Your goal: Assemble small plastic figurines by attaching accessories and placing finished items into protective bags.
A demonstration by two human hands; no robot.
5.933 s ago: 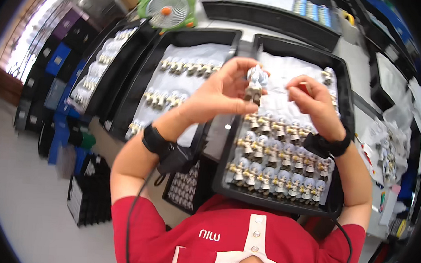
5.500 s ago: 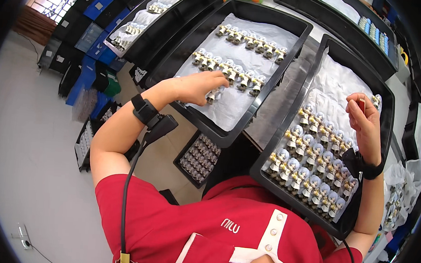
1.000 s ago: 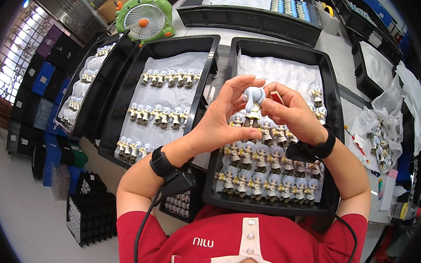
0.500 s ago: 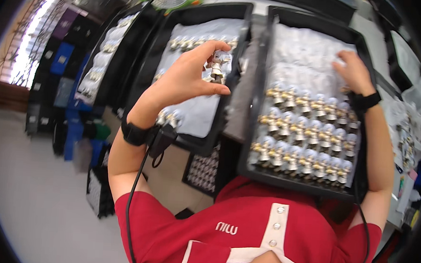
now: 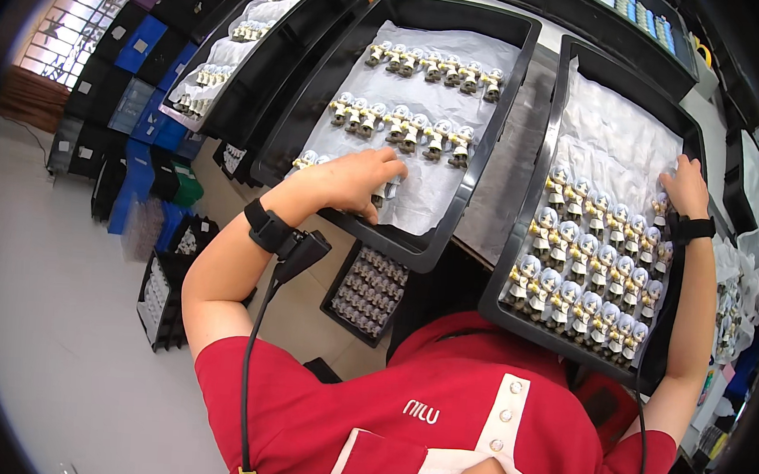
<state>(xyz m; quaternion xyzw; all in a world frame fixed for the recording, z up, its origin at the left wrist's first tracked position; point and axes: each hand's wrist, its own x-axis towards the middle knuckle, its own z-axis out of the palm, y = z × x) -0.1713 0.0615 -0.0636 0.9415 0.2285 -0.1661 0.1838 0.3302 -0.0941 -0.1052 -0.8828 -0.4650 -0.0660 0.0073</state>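
My left hand (image 5: 357, 183) is low over the middle tray, thumb and fingers closed round a small figurine (image 5: 389, 189) with pale hair; the fingers partly hide it. Beside it, more figurines (image 5: 308, 160) begin a row, and two longer rows (image 5: 404, 124) lie farther up on the white sheet (image 5: 422, 183). My right hand (image 5: 687, 188) reaches over the right side of the right-hand tray (image 5: 499, 298). Its thumb is apart from the fingers, close to a figurine (image 5: 659, 207) at a row's end; whether it touches anything is unclear.
Several rows of figurines (image 5: 600, 259) fill the near part of the right tray, with a translucent wrapping layer (image 5: 617, 112) beyond. Another black tray (image 5: 268, 65) stands at the left. Stacked bins (image 5: 139, 44) are farther left, and a crate of figurines (image 5: 368, 288) sits below the table.
My left hand has lowered the figurine from above the middle tray to its near part. My right hand has moved to the right tray's right edge. The view has shifted.
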